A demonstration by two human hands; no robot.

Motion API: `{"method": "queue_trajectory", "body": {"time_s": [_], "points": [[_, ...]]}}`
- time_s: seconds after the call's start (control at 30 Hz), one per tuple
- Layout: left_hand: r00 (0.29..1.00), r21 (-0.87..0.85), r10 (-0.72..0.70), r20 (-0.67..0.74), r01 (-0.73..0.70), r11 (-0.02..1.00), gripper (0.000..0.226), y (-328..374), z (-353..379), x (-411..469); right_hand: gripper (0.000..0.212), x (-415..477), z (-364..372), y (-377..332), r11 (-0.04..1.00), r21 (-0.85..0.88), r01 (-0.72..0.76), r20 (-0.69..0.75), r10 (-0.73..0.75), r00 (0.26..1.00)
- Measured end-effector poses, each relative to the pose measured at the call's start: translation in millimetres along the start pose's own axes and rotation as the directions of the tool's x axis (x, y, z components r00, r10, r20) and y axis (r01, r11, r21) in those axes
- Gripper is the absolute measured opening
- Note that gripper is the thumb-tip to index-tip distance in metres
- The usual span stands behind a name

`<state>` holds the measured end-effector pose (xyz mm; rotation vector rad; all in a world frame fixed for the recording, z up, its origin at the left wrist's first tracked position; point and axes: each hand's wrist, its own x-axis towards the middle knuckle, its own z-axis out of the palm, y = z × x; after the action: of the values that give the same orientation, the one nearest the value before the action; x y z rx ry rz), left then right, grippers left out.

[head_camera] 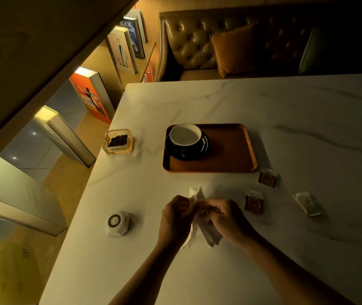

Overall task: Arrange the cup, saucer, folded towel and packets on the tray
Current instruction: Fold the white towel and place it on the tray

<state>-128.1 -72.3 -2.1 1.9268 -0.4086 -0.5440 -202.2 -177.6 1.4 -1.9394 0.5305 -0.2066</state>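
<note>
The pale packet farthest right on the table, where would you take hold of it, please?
Pinch the pale packet across its long side edges, coming from above with the right hand. It lies flat, skewed and clear of the brown packets, so nothing blocks a top-down pinch.

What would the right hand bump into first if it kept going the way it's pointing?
The right hand points left, toward the left hand, so it would probably meet that first, with the white towel bunched between them. Depth is hard to judge.

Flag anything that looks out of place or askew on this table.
Three packets lie scattered on the table, off the tray, at mismatched angles. The towel is bunched, not folded, between the left hand and right hand. The cup and saucer crowd the tray's far-left corner.
</note>
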Motion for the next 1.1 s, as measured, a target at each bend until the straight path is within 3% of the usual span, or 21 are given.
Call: {"method": "queue_trajectory", "body": {"time_s": [0.13,0.3,0.5,0.63,0.73,0.9,1.1], "points": [[0.993,0.049,0.095,0.068,-0.098,0.994,0.01,-5.0,-1.5,0.8,0.034,1.0,-15.2,4.3,0.997,0.074,-0.027,0.087,0.02,0.996],[0.965,0.153,0.209,0.161,-0.233,0.96,0.004,-5.3,-4.1,1.2,0.014,6.7,-32.7,14.2,0.983,-0.162,0.089,0.033,-0.085,0.996],[0.948,0.143,0.254,0.19,-0.282,0.949,0.012,3.0,-12.8,-0.9,0.024,8.9,-54.4,27.8,0.966,-0.246,0.081,0.167,-0.04,0.985],[0.935,0.141,0.265,0.235,-0.302,0.943,0.025,10.4,-17.9,-3.3,0.033,6.2,-60.8,30.4,0.954,-0.285,0.089,0.169,-0.041,0.985],[0.927,0.146,0.275,0.257,-0.318,0.937,0.029,14.9,-20.8,-4.7,0.031,6.2,-69.4,26.4,0.967,-0.233,0.1,0.134,-0.07,0.989],[0.925,0.133,0.28,0.257,-0.321,0.938,0.03,16.0,-22.6,-3.8,0.031,9.4,-80.0,27.6,0.948,-0.298,0.107,0.272,-0.023,0.962],[0.941,0.13,0.277,0.194,-0.304,0.944,0.029,13.2,-25.1,-3.5,0.015,5.3,-87.4,38.3,0.988,-0.149,-0.03,0.251,0.067,0.966]]}}
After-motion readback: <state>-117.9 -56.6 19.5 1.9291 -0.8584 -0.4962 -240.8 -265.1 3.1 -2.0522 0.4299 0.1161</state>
